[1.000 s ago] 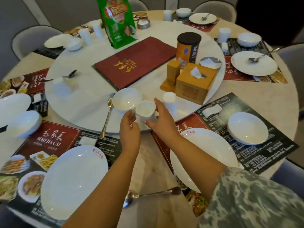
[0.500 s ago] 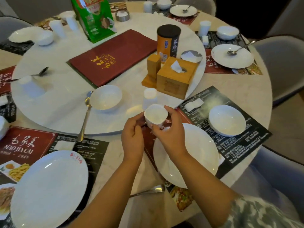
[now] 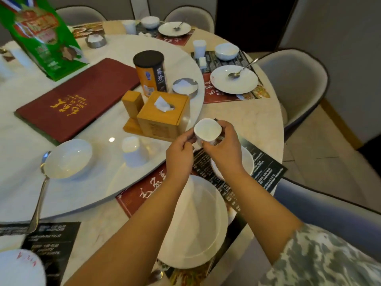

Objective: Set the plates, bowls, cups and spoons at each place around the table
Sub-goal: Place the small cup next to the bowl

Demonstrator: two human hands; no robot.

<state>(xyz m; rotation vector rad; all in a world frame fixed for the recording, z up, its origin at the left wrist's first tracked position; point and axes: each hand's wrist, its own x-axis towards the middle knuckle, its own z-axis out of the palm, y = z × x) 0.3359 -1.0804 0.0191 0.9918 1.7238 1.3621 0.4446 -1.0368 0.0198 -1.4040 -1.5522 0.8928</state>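
Now the cup (image 3: 207, 132) is off the turntable (image 3: 99, 176) and up in the air, held between both hands over the near-right place setting. A second ago it stood on the turntable beside the loose bowl (image 3: 68, 158); half a second ago it was already lifted and drawn toward the person, and it has since travelled further to the right. The left hand (image 3: 179, 153) pinches the cup's near-left side with fingertips, and the right hand (image 3: 224, 148) curls round its right side and base (the mouth faces up and toward the camera).

Just below the right hand lies that setting's bowl (image 3: 246, 159) on a dark mat (image 3: 270, 170), and under both wrists its plate (image 3: 195, 228). Left of the hands, a second cup (image 3: 133, 150) stands upside down on the turntable, with a spoon (image 3: 40, 195) beyond the loose bowl.

By my reading, this place lacks only its cup and a spoon, so the cup is likely headed for the mat near the bowl.
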